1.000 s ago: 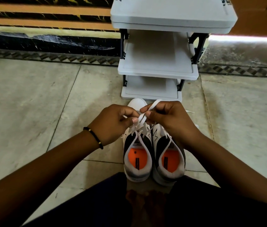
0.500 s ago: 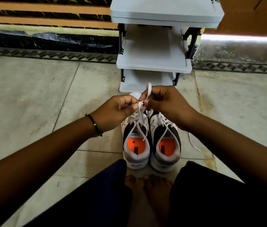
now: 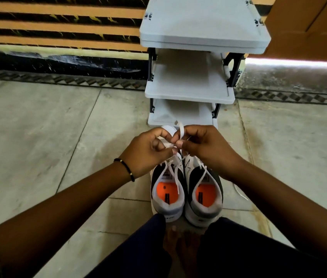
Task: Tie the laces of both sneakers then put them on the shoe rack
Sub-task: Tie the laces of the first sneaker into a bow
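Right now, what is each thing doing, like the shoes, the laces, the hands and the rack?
Left sneaker: on the floor, lace being tied, not knotted yet.
Right sneaker: on the floor beside it, touching, lace loose.
Lace: pinched, one end sticking up.
Loose lace end: lying on the floor.
Left hand: grip shut on the lace.
Right hand: grip shut on the lace.
Shoe rack: upright, no shoes on the shelves in view.
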### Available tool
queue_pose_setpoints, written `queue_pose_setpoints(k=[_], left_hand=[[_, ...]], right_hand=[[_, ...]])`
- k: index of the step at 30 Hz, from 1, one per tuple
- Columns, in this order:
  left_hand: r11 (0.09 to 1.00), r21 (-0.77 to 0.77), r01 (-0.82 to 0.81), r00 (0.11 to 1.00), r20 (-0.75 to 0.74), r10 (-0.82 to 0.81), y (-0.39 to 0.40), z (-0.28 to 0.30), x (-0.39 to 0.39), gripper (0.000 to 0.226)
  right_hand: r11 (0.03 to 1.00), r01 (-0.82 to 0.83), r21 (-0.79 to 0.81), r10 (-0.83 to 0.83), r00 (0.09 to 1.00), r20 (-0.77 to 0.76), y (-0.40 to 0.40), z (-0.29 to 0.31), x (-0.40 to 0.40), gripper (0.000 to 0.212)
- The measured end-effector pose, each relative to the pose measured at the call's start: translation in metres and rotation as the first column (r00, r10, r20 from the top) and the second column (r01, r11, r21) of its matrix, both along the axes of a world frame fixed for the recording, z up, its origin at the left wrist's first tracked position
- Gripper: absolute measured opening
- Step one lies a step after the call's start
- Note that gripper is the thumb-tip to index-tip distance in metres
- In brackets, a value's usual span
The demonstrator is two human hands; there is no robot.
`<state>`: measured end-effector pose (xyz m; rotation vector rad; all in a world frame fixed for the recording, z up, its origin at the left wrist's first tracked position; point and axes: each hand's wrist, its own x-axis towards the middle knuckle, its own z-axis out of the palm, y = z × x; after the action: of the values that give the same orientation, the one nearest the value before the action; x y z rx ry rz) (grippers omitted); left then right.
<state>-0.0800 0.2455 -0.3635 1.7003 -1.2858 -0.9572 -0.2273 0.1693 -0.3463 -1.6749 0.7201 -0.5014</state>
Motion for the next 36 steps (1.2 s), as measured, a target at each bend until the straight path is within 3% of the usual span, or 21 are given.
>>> queue_pose_setpoints(k=[5,12,21,25,28,30,31,33,35,36], left_hand=[[0.999,-0.044,-0.017,0.998,-0.067,0.014,0.006,0.006,-0.006,0.027],[0.965,-0.216,-0.148,0.975,-0.196,0.105,0.009,0.032,0.004,0.026],[0.907,-0.181,-0.379,0.907,-0.27,0.325,0.023,0.006,0.025,0.021],[0.86,-0.059,-0.507,0.841,-0.254,0.478,0.03,-0.02,0.051,0.02],[0.838,0.187,-0.513,0.841,-0.088,0.535,0.039,-0.044,0.063,0.02],[0.807,0.436,-0.397,0.913,0.102,0.394,0.044,-0.06,0.066,0.026],[0.777,0.544,-0.317,0.948,0.214,0.237,0.045,-0.067,0.067,0.033],[0.751,0.626,-0.21,0.929,0.367,-0.046,0.042,-0.072,0.066,0.047],[0.834,0.528,-0.159,0.931,0.362,-0.052,0.033,-0.068,0.061,0.049],[0.886,0.445,-0.135,0.951,0.309,-0.01,0.028,-0.065,0.056,0.048]], right_hand=[[0.998,0.067,0.019,-0.068,0.993,0.092,0.008,-0.001,0.0,0.01],[0.974,0.226,-0.028,-0.216,0.956,0.198,0.006,0.015,0.006,0.011],[0.9,0.435,0.017,-0.435,0.899,0.049,-0.002,-0.006,-0.02,0.022],[0.845,0.52,-0.124,-0.534,0.832,-0.147,-0.014,-0.027,-0.035,0.021],[0.849,0.275,-0.451,-0.491,0.726,-0.481,-0.019,-0.042,-0.045,0.016],[0.825,0.03,-0.564,-0.476,0.575,-0.665,-0.014,-0.046,-0.045,0.043],[0.783,-0.056,-0.62,-0.498,0.54,-0.678,-0.012,-0.047,-0.043,0.061],[0.654,-0.156,-0.74,-0.514,0.626,-0.587,-0.007,-0.045,-0.031,0.075],[0.644,-0.247,-0.724,-0.349,0.747,-0.566,-0.003,-0.046,-0.014,0.064],[0.681,-0.316,-0.661,-0.238,0.758,-0.608,0.0,-0.049,-0.004,0.057]])
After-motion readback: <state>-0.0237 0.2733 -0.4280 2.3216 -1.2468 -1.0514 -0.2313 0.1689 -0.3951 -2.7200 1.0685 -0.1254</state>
